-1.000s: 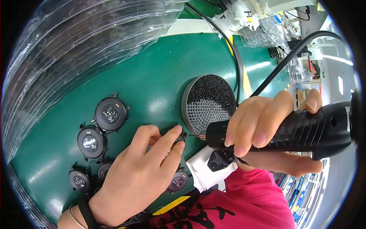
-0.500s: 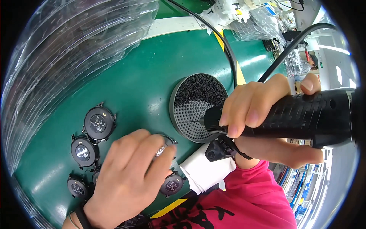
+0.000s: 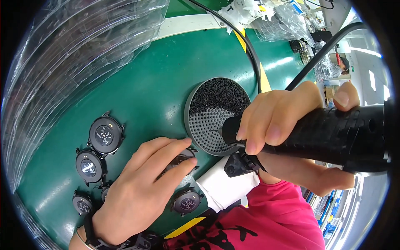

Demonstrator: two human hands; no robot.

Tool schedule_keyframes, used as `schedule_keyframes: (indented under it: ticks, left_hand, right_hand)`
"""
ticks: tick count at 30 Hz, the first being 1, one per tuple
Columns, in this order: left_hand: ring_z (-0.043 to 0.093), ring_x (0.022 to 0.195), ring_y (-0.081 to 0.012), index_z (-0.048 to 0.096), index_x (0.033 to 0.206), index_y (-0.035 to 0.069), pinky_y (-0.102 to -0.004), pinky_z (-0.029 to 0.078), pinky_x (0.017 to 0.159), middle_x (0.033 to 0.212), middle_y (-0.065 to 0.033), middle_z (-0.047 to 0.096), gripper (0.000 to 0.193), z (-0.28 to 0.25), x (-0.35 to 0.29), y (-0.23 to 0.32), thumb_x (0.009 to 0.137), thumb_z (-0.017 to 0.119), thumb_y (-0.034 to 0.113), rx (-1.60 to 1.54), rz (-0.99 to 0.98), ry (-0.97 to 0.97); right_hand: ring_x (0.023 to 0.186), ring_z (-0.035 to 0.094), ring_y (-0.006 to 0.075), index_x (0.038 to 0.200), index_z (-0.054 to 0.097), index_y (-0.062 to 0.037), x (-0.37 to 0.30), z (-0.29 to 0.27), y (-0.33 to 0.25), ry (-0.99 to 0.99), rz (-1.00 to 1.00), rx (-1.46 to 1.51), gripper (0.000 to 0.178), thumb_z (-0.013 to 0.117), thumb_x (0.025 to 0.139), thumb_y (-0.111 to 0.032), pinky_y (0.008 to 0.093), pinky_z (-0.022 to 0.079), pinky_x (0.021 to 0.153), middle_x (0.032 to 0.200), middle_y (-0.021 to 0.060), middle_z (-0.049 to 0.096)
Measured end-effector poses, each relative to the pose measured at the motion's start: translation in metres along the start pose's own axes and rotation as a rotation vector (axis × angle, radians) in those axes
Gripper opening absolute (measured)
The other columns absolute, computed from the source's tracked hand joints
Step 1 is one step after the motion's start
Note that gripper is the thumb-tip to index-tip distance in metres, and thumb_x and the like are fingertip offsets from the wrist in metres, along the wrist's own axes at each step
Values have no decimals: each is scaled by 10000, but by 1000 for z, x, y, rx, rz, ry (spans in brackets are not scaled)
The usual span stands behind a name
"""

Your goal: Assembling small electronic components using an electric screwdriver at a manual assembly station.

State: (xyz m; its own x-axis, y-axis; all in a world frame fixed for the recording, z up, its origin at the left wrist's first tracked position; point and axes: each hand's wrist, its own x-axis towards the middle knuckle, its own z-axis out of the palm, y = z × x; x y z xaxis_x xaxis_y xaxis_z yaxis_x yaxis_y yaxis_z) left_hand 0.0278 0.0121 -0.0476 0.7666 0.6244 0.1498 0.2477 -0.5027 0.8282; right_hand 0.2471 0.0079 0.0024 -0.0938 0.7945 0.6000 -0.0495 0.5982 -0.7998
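In the head view, the right hand [image 3: 287, 118] had its fingers wrapped firmly around a corded black electric screwdriver [image 3: 321, 137], while the left hand [image 3: 139, 183] held a round black watch case [image 3: 181, 157] by its rim, index finger and thumb on opposite edges. That watch case lay on the green table [image 3: 162, 83], just beside the round perforated dish [image 3: 208, 118]. A second earlier the bit [image 3: 213, 131] had pointed at the case in the left fingers; it had since shifted over the dish's bare holes, below the heaped black screws [image 3: 221, 95]. In this inspector's judgement, no driving was under way at the case. Whether the bit carried a screw could not be told. Another watch case [image 3: 186, 203] lay near a white cloth [image 3: 228, 183].
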Motion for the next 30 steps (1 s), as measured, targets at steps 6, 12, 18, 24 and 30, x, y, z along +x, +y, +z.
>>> schedule_keyframes:
  ticks: [6, 12, 18, 24, 30]
  left_hand:
    - [561, 1066, -329, 675, 1096, 78, -409, 503, 869, 1211, -108, 590, 460, -6, -5, 5, 670, 681, -96, -7, -26, 2]
    - [561, 1051, -323, 685, 1086, 87, -394, 512, 839, 1198, -108, 590, 451, -6, -10, -1, 670, 690, -88, -9, 8, 14]
    - [561, 1053, -325, 687, 1077, 86, -396, 513, 834, 1198, -110, 590, 444, -4, -16, -2, 668, 694, -86, 5, 2, 14]
    - [558, 1062, -331, 688, 1044, 79, -400, 510, 841, 1207, -115, 585, 396, -4, -19, -3, 678, 701, -69, -11, 6, 5]
    - [549, 1078, -333, 691, 1009, 76, -404, 505, 853, 1217, -111, 577, 330, -7, -22, -1, 702, 705, -47, -4, -10, 5]
  right_hand:
    - [459, 573, 184, 1295, 320, -62, -3, 10, -1, 136, -154, 168, 733, 611, 876, -589, 294, 503, 374, 773, 108, 552]
    - [443, 582, 180, 1274, 315, -41, -6, 27, 4, -36, -184, 191, 683, 618, 899, -525, 281, 501, 346, 769, 114, 551]
    - [448, 590, 190, 1280, 293, -42, -6, 38, 2, -34, -82, 87, 692, 623, 900, -518, 282, 501, 353, 766, 118, 550]
    - [459, 594, 217, 1265, 304, -82, -14, 35, -1, -136, -52, 73, 606, 652, 890, -406, 322, 517, 399, 775, 133, 570]
    - [472, 598, 250, 1247, 317, -130, -22, 33, -9, -257, -24, 54, 541, 686, 879, -273, 370, 537, 453, 785, 152, 593]
